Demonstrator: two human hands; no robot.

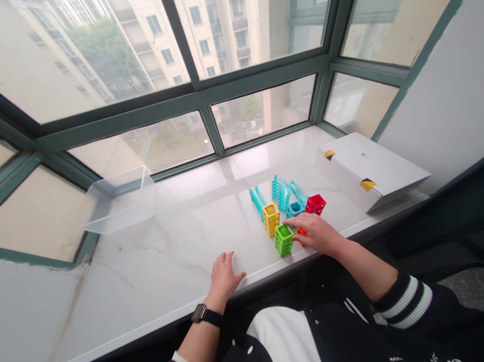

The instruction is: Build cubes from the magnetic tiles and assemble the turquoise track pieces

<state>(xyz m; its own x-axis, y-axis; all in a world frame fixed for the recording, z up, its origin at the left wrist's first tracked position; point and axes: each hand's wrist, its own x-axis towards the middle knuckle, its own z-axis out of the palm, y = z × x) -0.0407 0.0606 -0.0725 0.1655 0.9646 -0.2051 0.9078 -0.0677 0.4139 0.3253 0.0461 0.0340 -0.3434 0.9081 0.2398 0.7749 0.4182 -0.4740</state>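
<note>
My left hand (pixel 226 276) rests near the front edge of the white sill with its fingers apart, holding nothing. My right hand (pixel 318 232) reaches over a cluster of plastic toy pieces. Its fingertips and thumb close about the right side of an upright green block (pixel 283 240) with slotted walls. An orange-red piece (pixel 302 233) shows partly under that hand. Just behind the green block stands a yellow block (pixel 272 219). A blue block (pixel 294 210) and a red block (pixel 315 204) sit behind my right hand, partly covered.
Turquoise curved track pieces (pixel 280 192) and a straight turquoise piece (pixel 258 202) lie behind the blocks. A clear plastic bin (pixel 127 204) stands at the back left. On the right is a white box (pixel 373 167) with yellow-black tabs. Green-framed windows (pixel 182 105) bound the sill.
</note>
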